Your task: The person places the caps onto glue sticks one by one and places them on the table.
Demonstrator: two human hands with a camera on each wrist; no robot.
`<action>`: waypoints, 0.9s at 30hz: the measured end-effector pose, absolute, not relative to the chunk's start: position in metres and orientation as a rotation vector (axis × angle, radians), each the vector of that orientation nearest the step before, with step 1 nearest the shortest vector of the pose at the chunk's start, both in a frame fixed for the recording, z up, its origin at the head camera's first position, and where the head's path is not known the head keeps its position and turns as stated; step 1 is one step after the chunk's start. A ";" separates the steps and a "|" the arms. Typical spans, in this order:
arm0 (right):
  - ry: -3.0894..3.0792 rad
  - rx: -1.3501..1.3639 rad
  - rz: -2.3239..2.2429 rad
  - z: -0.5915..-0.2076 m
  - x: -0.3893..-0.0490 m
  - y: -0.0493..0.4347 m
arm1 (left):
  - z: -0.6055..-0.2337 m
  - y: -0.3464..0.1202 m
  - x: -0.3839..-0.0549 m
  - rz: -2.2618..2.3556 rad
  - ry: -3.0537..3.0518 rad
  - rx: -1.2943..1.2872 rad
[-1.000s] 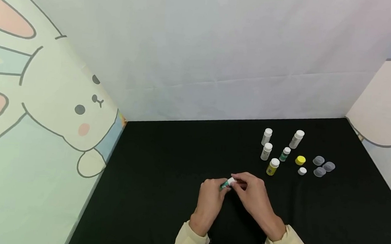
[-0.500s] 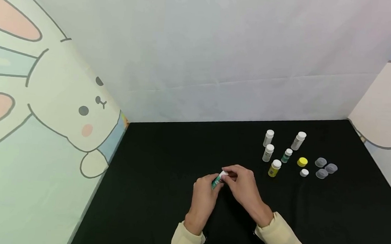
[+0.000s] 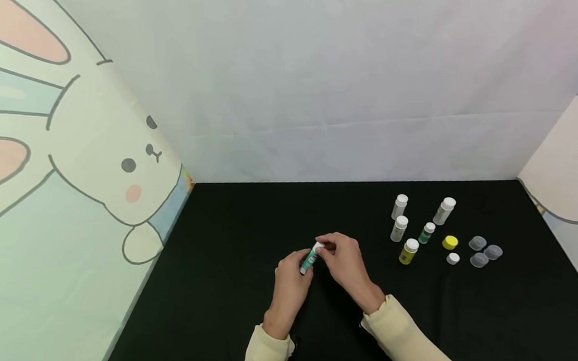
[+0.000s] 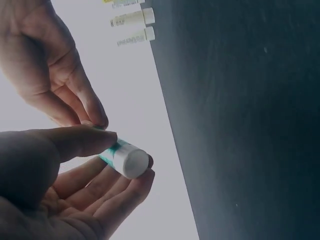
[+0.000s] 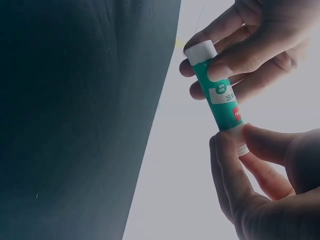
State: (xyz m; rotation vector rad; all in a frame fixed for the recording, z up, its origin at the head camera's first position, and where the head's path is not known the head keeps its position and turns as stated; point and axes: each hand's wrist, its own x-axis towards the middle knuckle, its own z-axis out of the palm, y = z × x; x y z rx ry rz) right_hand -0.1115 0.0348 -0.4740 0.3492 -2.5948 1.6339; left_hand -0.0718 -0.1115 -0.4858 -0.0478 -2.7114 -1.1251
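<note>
A green glue stick with white ends is held between both hands, tilted, above the black cloth in the head view. My left hand grips its green body, thumb on one side and fingers on the other. My right hand pinches the white cap at its upper end. In the right wrist view the label on the glue stick shows, and the fingertips of my right hand close round its lower white end. The left wrist view shows the glue stick's other white end beyond the left fingers.
To the right on the black table stand several white-capped bottles, among them a yellow one and a small green one. Past them lie a yellow cap, a small white cap and three clear cups.
Both hands have moved left and a little away from me with the glue stick. It has become more upright in the head view, and more of its green body shows.
</note>
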 end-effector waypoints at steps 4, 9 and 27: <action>-2.614 0.347 1.636 -0.476 -0.120 0.027 | -0.489 -0.118 -0.078 -1.160 -2.720 -0.019; -2.648 0.331 1.646 -0.478 -0.131 0.016 | -0.490 -0.125 -0.085 -1.168 -2.738 0.006; -2.705 0.342 1.641 -0.485 -0.168 -0.018 | -0.480 -0.149 -0.117 -1.141 -2.836 0.089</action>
